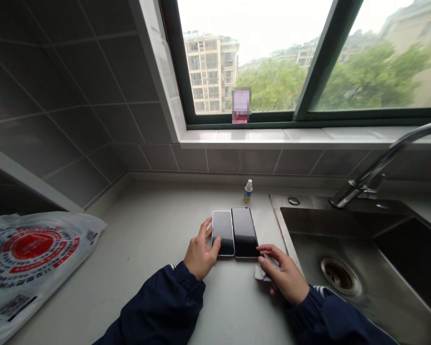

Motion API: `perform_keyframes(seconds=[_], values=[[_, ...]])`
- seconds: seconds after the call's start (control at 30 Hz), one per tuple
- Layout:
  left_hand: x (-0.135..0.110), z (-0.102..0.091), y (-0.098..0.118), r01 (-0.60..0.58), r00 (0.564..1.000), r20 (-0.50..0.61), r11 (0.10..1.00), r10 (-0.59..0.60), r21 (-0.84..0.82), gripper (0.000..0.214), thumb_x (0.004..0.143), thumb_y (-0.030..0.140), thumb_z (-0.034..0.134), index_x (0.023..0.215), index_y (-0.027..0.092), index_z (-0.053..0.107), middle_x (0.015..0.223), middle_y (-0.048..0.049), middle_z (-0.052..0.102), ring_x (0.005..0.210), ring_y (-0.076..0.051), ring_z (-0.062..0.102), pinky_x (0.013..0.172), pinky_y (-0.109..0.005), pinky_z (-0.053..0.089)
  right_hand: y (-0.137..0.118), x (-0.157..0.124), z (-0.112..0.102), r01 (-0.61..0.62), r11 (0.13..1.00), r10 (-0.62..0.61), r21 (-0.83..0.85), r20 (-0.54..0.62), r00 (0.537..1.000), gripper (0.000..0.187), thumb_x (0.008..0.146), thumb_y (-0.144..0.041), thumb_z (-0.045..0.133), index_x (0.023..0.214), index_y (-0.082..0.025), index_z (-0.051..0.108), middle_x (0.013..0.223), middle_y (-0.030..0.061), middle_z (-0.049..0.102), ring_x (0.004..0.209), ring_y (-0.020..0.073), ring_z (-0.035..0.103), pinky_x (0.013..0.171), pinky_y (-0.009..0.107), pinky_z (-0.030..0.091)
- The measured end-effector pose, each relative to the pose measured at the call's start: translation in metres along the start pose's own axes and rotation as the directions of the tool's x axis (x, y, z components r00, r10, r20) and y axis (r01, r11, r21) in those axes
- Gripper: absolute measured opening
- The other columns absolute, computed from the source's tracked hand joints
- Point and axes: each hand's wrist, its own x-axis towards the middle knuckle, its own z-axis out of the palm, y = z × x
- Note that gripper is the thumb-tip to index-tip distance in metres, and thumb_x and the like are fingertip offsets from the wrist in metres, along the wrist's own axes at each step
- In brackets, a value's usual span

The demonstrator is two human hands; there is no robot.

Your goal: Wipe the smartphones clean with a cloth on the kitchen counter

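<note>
Two dark-screened phones lie side by side on the counter. My left hand (201,250) grips the left phone (223,230), which has a white edge; the thumb is over its screen and the fingers are along its left side. My right hand (285,275) is closed on a crumpled white cloth or tissue (261,273), partly hidden beneath the palm. Its fingertips are at the lower right corner of the black phone (244,230). Behind the phones a small white-capped spray bottle (248,191) with a blue and yellow label stands upright.
To the right is a steel sink (309,239) with a chrome faucet (377,167). A white plastic bag (39,268) with red print rests on the left of the counter (158,211). A window (273,62) above the tiled wall shows buildings and trees.
</note>
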Motion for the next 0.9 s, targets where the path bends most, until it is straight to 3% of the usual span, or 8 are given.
perform_keyframes(seconds=[0.17, 0.3, 0.43, 0.57, 0.73, 0.9], values=[[-0.004, 0.002, 0.005, 0.036, 0.998, 0.046, 0.997, -0.033, -0.069, 0.058, 0.086, 0.045, 0.055, 0.140, 0.032, 0.037, 0.135, -0.0146, 0.057, 0.038, -0.010, 0.059, 0.055, -0.031, 0.056, 0.001, 0.004, -0.001, -0.069, 0.994, 0.064, 0.080, 0.067, 0.996, 0.043, 0.077, -0.055, 0.066, 0.101, -0.019, 0.063, 0.069, -0.0045, 0.059, 0.028, 0.0003, 0.037, 0.027, 0.015, 0.039], [-0.006, 0.004, 0.005, 0.011, 0.999, 0.047, 0.999, -0.009, -0.040, 0.057, 0.087, 0.044, 0.054, 0.140, 0.031, 0.037, 0.132, -0.0130, 0.060, 0.039, -0.010, 0.059, 0.057, -0.031, 0.056, 0.002, 0.007, -0.004, -0.114, 0.985, 0.098, 0.131, 0.124, 0.987, 0.045, 0.076, -0.056, 0.068, 0.101, -0.019, 0.064, 0.079, -0.0009, 0.065, 0.030, -0.0003, 0.038, 0.029, 0.016, 0.041], [-0.005, 0.004, 0.001, -0.052, 0.999, 0.003, 0.994, 0.052, 0.099, 0.059, 0.085, 0.042, 0.057, 0.140, 0.031, 0.040, 0.125, -0.0109, 0.064, 0.069, -0.019, 0.071, 0.073, -0.034, 0.056, 0.004, 0.010, -0.006, -0.133, 0.977, 0.106, 0.166, 0.162, 0.981, 0.046, 0.076, -0.057, 0.069, 0.099, -0.017, 0.066, 0.070, -0.0026, 0.061, 0.034, 0.0018, 0.041, 0.032, 0.017, 0.044], [-0.004, 0.004, -0.001, -0.078, 0.996, -0.024, 0.958, 0.088, 0.277, 0.059, 0.086, 0.040, 0.055, 0.141, 0.029, 0.038, 0.123, -0.0087, 0.064, 0.109, -0.027, 0.064, 0.090, -0.040, 0.051, 0.004, 0.012, -0.006, -0.141, 0.971, 0.110, 0.193, 0.161, 0.981, 0.047, 0.075, -0.058, 0.071, 0.096, -0.016, 0.067, 0.066, -0.0039, 0.058, 0.037, 0.0025, 0.043, 0.034, 0.016, 0.045], [-0.004, 0.005, -0.001, -0.155, 0.986, -0.001, 0.925, 0.165, 0.347, 0.056, 0.087, 0.036, 0.053, 0.140, 0.026, 0.037, 0.134, -0.0074, 0.056, 0.118, -0.023, 0.057, 0.098, -0.038, 0.046, 0.004, 0.015, -0.005, -0.162, 0.958, 0.125, 0.235, 0.164, 0.978, 0.052, 0.072, -0.059, 0.072, 0.100, -0.016, 0.067, 0.065, -0.0048, 0.056, 0.037, 0.0029, 0.043, 0.037, 0.020, 0.050], [-0.002, 0.006, -0.004, -0.154, 0.987, 0.006, 0.926, 0.161, 0.344, 0.056, 0.087, 0.036, 0.053, 0.140, 0.025, 0.037, 0.136, -0.0071, 0.055, 0.121, -0.022, 0.055, 0.101, -0.038, 0.045, 0.004, 0.020, -0.003, -0.167, 0.948, 0.132, 0.272, 0.144, 0.981, 0.052, 0.071, -0.056, 0.075, 0.103, -0.016, 0.068, 0.066, -0.0034, 0.059, 0.037, 0.0020, 0.042, 0.037, 0.018, 0.047]])
